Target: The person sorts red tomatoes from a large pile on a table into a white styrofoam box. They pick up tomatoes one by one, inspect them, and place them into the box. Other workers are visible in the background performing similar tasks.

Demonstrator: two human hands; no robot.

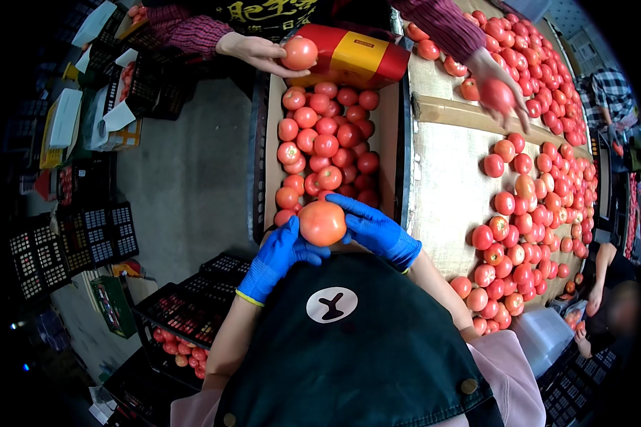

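Observation:
Both of my hands wear blue knitted gloves. A large orange-red tomato (322, 223) is between them, over the near end of a lined crate (390, 128) full of red tomatoes (326, 145). My left hand (283, 256) cups its left side and underside. On its upper right, the fingers of my right hand (376, 229) are spread, and whether they press on the fruit I cannot tell. Across the crate, a co-worker's one hand (253, 52) holds a tomato (299, 53) by a red and yellow box (355, 56); the other hand (497, 80) has a blurred tomato.
On the right, a cloth-covered sorting table (443, 176) bears many tomatoes (523, 224) and a raised divider (459, 111). Black plastic crates (192, 304) stand at the lower left. Other people (614, 283) are at the far right, near clear plastic boxes (542, 336).

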